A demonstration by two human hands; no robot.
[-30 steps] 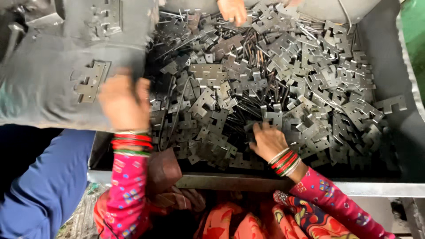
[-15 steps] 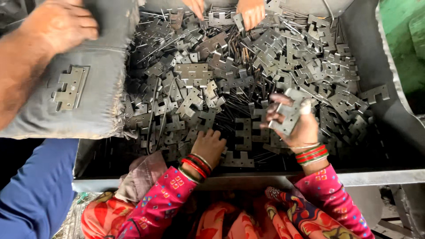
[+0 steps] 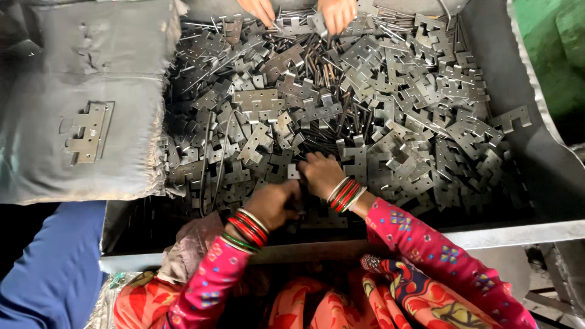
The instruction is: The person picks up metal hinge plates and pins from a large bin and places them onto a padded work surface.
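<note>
In the metal bin [image 3: 536,158], two hands, left hand [image 3: 274,204] and right hand [image 3: 320,173], touch countless hinge plates [image 3: 390,122].

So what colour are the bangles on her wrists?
Red and green bangles, seen in the head view; the sleeve is pink.

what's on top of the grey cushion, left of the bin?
One flat metal hinge plate lies alone on the grey cushion. Whatever is beneath the cushion is covered. Both hands work in the bin, not on it.
</note>
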